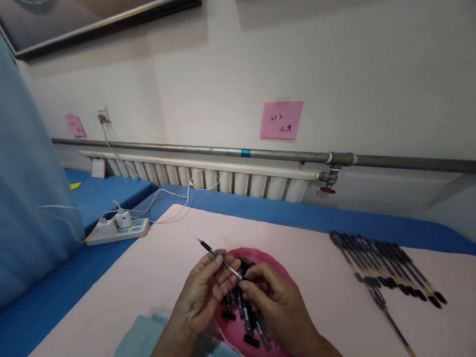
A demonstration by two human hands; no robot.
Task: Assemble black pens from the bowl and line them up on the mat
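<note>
My left hand (203, 293) and my right hand (274, 300) are both closed on one thin pen refill (218, 255), held above a pink dish (273, 262). The refill's tip points up and to the left, past my left fingers. My right fingers pinch its other end. Several black pen parts (247, 315) lie in the dish under my hands. At the right, a row of several assembled black pens (382, 265) lies side by side on the pale pink mat (167, 260), with one more pen (402, 337) set apart in front of them.
A white power strip (116, 230) with a plugged-in charger and white cables sits on the blue cloth at left. A radiator (205, 176) and a metal pipe (240, 152) run along the wall behind. A light blue cloth (141, 340) lies near me.
</note>
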